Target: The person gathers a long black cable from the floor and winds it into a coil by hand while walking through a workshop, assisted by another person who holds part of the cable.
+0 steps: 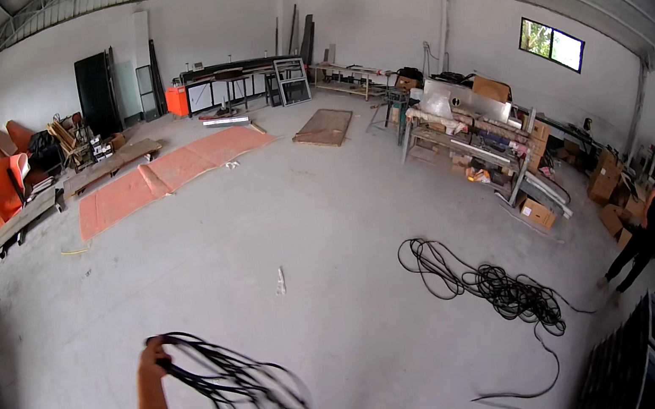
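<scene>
My left hand [153, 357] is raised at the lower left with its fingers closed around a bundle of loose loops of black cable [240, 379]. The loops hang down to the right of the hand and look smeared by motion. From their lower end a single strand runs off to the right, past the bottom edge. A second, tangled heap of black cable [505, 289] lies on the grey floor to the right, with loose tails trailing toward the bottom edge. My right hand is out of view.
A small whitish scrap [280, 281] lies on the floor ahead. Red sheeting [193, 167] and a brown board [323, 128] lie farther back. A cluttered workbench [470, 130] stands at the right. Another person [654, 221] stands at the far right, near dark stacked frames [625, 354].
</scene>
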The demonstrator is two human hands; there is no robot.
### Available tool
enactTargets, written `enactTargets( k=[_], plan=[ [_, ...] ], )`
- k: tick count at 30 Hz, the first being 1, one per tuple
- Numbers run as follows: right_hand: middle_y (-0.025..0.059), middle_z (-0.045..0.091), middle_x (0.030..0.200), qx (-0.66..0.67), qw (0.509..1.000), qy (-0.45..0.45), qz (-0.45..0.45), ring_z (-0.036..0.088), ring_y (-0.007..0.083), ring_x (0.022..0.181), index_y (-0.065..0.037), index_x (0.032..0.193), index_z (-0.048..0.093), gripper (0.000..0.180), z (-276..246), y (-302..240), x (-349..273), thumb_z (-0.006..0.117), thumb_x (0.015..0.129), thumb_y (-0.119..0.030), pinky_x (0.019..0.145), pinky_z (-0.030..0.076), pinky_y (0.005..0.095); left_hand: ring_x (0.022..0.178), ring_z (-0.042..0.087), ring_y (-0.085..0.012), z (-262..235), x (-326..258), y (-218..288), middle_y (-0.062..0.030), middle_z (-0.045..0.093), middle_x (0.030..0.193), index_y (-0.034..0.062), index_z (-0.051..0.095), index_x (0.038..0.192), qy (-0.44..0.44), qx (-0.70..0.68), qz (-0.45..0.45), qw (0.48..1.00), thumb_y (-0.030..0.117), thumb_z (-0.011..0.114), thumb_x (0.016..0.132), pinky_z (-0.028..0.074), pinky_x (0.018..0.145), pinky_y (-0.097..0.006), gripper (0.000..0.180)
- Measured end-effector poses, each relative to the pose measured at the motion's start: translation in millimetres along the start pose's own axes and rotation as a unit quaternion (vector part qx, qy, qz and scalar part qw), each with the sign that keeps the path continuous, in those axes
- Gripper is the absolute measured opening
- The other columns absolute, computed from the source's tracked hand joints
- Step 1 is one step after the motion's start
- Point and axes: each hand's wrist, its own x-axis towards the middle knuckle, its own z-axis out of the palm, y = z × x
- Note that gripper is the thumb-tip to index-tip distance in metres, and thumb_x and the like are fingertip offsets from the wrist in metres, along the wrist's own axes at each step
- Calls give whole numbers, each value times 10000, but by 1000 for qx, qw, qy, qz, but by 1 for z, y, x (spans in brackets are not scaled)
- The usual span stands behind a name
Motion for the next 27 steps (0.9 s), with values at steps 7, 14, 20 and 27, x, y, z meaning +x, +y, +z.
enactTargets(
  k=[7, 14, 20, 27],
  plan=[
    [18, 450, 538, 128, 977, 29, 170, 386, 164, 448, -94, 676, 455, 261, 117, -69, -125, 442, 866, -271, 453, 348, 291, 403, 412, -153, 18, 4, -52, -22, 451, 541, 107, 505, 657, 38, 104, 73, 991, 134, 644, 779, 404, 403, -297, 187],
    [119, 591, 883, 171, 676, -594, 402, 583, 233, 786, 7, 959, 551, 175, 328, -31, -513, 598, 794, -29, 760, 475, 366, 870, 619, -221, 140, -114, -225, -120, 636, 884, -17, 565, 958, -361, 322, -107, 868, 303, 563, 848, 434, 814, -319, 338],
    [103, 582, 862, 261, 574, -606, 485, 548, 235, 828, 4, 960, 563, 178, 394, -58, -516, 583, 799, -68, 812, 429, 342, 455, 368, -101, 200, -188, -234, 19, 390, 542, 78, 466, 771, -482, 168, -368, 777, 510, 545, 819, 414, 589, -271, 442],
    [100, 572, 804, 301, 700, -348, 546, 536, 228, 769, -14, 859, 538, 505, 322, -29, -324, 566, 718, -498, 764, 435, 351, 442, 282, -39, 170, -120, -195, 72, 288, 512, 77, 566, 667, -371, 335, -274, 822, 210, 643, 794, 319, 445, -214, 199]
  ],
)
